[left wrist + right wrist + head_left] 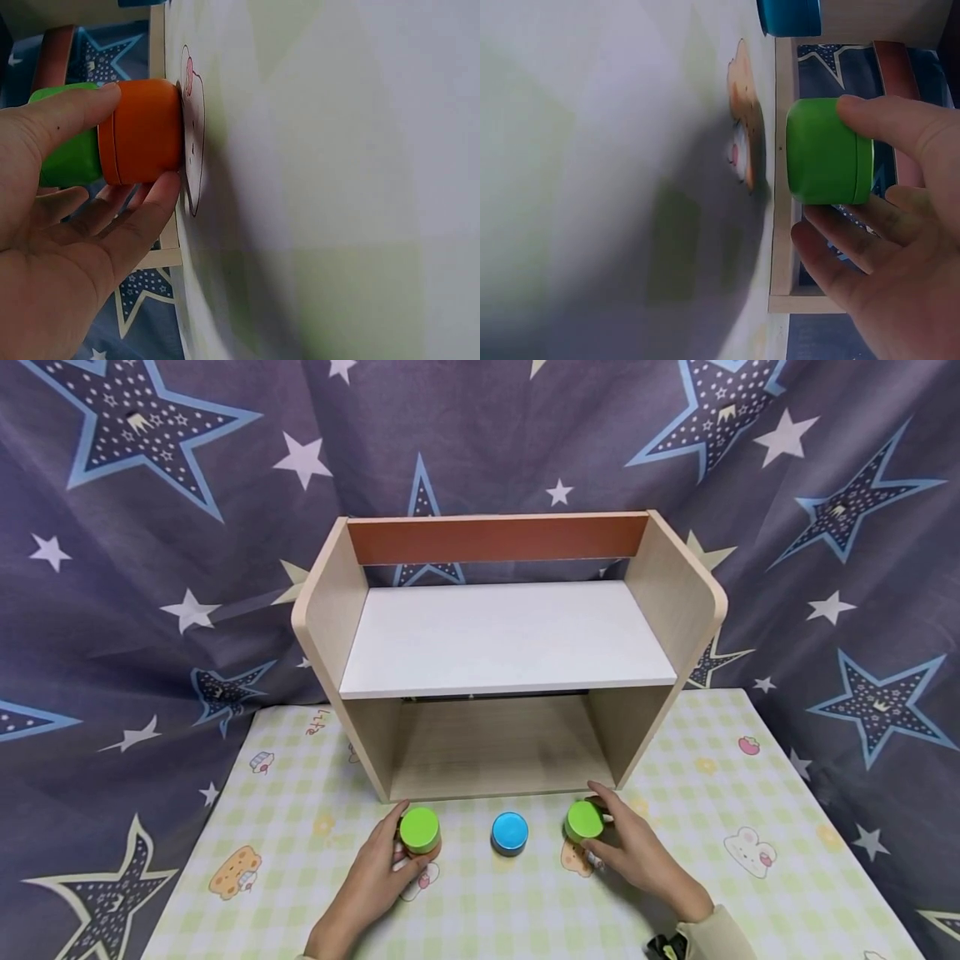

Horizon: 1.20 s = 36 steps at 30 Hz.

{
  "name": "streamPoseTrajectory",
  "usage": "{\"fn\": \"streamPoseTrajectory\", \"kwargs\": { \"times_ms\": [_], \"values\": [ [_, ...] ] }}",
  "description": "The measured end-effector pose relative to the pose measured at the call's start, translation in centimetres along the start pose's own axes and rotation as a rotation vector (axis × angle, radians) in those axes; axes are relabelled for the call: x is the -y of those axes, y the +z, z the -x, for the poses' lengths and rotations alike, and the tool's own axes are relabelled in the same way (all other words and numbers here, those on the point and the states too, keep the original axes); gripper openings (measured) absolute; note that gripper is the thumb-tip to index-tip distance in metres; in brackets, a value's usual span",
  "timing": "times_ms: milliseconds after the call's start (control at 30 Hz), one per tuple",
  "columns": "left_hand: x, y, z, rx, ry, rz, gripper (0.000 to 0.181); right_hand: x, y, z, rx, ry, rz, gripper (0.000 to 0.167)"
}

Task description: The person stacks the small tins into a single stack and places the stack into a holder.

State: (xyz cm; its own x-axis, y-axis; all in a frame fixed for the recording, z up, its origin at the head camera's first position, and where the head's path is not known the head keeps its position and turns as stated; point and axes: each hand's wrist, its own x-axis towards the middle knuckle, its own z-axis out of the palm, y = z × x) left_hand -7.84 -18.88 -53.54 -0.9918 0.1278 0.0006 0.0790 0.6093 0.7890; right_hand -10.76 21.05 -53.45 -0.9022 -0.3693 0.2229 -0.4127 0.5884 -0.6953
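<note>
My left hand (378, 872) holds a small round green tin (420, 828) stacked on an orange tin (146, 131). In the left wrist view the thumb lies across the orange tin's upper edge, with fingers on the opposite side. The orange tin's base appears to meet the tablecloth. On the right, a single green tin (829, 151) is pinched between the thumb and fingers of my right hand (633, 847). A narrow gap shows between its base and the cloth. Between the hands stands a blue tin (510, 832), touched by neither.
Just behind the tins is a wooden shelf unit (510, 685) with a white upper board (502, 639) and a lower compartment (495, 747). It stands on a green-checked tablecloth (780, 810). A star-patterned curtain (480, 435) hangs behind and around the table.
</note>
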Motion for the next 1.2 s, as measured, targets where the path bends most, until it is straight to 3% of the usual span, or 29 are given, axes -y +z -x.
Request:
{"fn": "streamPoseTrajectory", "kwargs": {
  "times_ms": [300,733,1200],
  "values": [
    [0.0,0.1,0.1,-0.009,-0.001,-0.002,0.089,0.8,-0.1,-0.3,-0.001,-0.015,-0.014,0.087],
    [0.2,0.2,0.0,-0.013,-0.020,0.062,0.092,2.9,-0.5,-0.9,0.039,-0.017,-0.023,0.088],
    [0.3,0.2,0.0,-0.027,0.015,-0.007,0.090,5.1,-0.5,-2.1,0.095,-0.032,-0.038,0.088]
  ]
}}
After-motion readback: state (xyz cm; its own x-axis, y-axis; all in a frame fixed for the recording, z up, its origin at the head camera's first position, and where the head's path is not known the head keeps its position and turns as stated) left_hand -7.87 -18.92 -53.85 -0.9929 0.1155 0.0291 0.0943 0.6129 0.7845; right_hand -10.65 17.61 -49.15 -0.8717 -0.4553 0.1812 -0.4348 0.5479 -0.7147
